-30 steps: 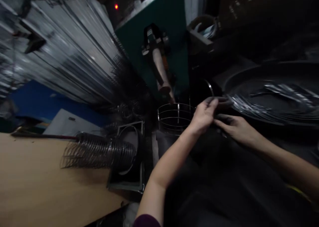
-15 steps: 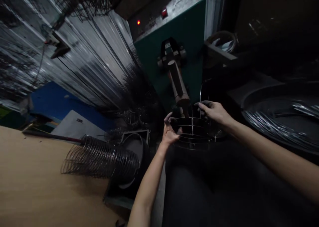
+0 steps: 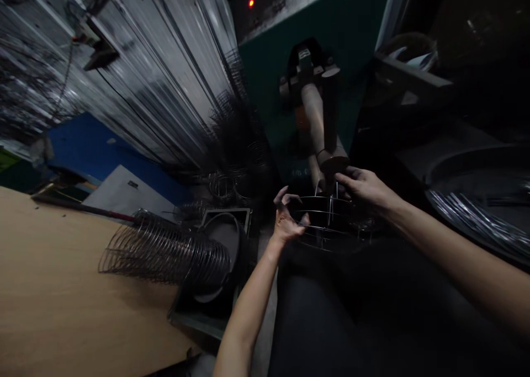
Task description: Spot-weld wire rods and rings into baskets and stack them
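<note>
A round wire frame (image 3: 327,229) with several thin hoops sits below the end of the machine's metal arm (image 3: 317,117). My left hand (image 3: 289,217) is at the frame's left side, its fingers curved around the hoops and holding them. My right hand (image 3: 364,186) is at the upper right of the frame, thumb and fingers pinched on a short wire rod (image 3: 337,190) just under the arm's round tip (image 3: 335,164). The frame's lower part fades into the dark.
Coiled wire rings (image 3: 165,253) hang on a rod at the left, beside a wooden board (image 3: 74,311). The green machine (image 3: 265,73) stands ahead. A round tray (image 3: 439,167) with bright wires lies at the right.
The view has shifted, so the machine appears further right and higher. My right hand has moved in under the arm's tip, at a wire rod; my left hand stays at the frame's left side.
</note>
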`<state>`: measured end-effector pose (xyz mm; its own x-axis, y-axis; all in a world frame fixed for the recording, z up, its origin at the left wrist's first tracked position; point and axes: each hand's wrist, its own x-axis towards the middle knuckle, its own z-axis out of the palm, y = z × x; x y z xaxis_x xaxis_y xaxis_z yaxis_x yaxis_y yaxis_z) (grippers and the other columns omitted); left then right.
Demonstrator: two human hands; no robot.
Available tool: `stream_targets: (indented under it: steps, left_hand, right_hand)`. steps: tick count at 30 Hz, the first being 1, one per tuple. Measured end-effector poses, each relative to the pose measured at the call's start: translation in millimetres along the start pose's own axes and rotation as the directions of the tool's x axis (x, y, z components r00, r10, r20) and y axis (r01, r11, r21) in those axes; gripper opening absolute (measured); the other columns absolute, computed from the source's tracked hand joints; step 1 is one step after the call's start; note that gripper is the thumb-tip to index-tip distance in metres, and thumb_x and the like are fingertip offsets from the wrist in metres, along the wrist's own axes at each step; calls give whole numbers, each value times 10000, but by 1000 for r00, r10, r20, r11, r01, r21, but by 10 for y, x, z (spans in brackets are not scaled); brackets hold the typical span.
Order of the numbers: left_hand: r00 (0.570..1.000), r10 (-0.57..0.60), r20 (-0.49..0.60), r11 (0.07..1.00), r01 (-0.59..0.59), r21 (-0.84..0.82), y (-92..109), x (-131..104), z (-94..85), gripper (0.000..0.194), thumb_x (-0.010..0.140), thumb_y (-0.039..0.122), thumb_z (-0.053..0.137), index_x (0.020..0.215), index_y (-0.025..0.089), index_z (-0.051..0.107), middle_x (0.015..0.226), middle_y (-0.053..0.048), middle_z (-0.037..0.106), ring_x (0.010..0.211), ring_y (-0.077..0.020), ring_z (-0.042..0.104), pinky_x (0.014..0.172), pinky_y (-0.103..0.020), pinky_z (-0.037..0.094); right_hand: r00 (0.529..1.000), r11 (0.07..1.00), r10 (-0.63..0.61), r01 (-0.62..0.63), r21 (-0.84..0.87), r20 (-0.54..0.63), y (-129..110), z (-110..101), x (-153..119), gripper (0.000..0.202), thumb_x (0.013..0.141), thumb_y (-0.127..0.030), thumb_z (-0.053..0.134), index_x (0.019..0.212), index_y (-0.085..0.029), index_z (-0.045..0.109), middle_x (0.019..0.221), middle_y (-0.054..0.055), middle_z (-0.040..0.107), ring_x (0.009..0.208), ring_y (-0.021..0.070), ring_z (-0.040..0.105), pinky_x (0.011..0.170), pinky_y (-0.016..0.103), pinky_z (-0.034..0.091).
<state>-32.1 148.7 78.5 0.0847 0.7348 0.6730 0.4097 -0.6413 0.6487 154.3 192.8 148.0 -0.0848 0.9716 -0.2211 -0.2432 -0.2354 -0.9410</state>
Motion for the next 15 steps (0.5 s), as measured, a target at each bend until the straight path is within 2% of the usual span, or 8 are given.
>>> stream_targets:
  steps: [3,6,11,15]
  left_hand:
    - [1000,-15,5,1000,15,-4,-24,11,-12,705,636,198,614,1234,197,239,918,-49,532,849,-223,579,858,-447,470]
    - [1000,-27,-8,1000,27,-11,-66,19,-21,730,635,206,612,1251,202,219,918,-42,529,864,-224,574,865,-451,466]
    - [998,-58,7,998,58,-27,-112,50,-27,749,641,219,618,1263,212,200,940,-38,524,879,-210,563,870,-433,457]
    - [998,-65,9,997,65,-39,-132,76,-34,740,637,209,620,1257,214,214,941,-26,517,869,-191,555,870,-413,453]
  right_hand:
    - [1000,999,-17,17,-32,-16,12,16,37,198,752,-238,718,862,-141,585,545,-41,495,409,49,435,328,115,319]
    - [999,997,-52,52,-56,10,21,32,66,229,730,-240,739,764,-144,534,530,-45,483,401,41,416,332,116,307]
    - [999,995,-46,47,-86,4,-21,75,78,257,755,-158,681,662,-161,440,480,-43,453,381,39,377,341,128,287]
    - [1000,989,-23,23,-143,1,-54,88,79,261,772,-170,663,653,-176,431,481,-27,456,383,52,369,340,145,280]
